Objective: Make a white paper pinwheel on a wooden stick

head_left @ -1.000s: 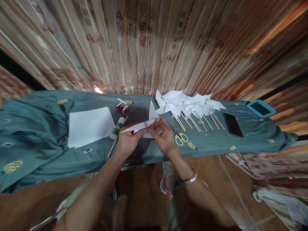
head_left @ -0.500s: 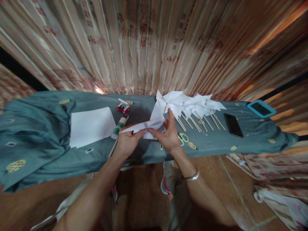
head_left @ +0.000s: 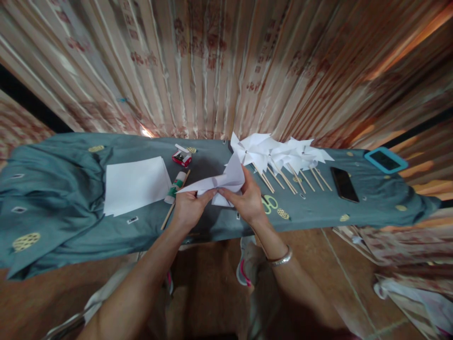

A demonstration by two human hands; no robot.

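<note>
A white paper pinwheel (head_left: 231,177), its blades folded in and without a stick, is held between both hands above the table's front part. My left hand (head_left: 190,208) is closed on its left side, thumb pressing near the centre. On the other side my right hand (head_left: 249,200) grips it, thumb tip meeting the left thumb at the middle and the fingers behind the paper. Just left of my left hand lie a wooden stick (head_left: 168,216) and a green-and-white glue stick (head_left: 176,186). Light green scissors handles (head_left: 271,204) show beside my right hand.
White sheets (head_left: 136,186) lie stacked at left on the green tablecloth (head_left: 71,236). A small red open box (head_left: 181,157) sits farther back. Several finished pinwheels (head_left: 258,148) on sticks overlap at the back right, with a black phone (head_left: 344,184) and a blue-framed device (head_left: 385,159) beyond.
My right index finger has come down from its raised position and now rests behind the paper. Both hands still hold the pinwheel in about the same place.
</note>
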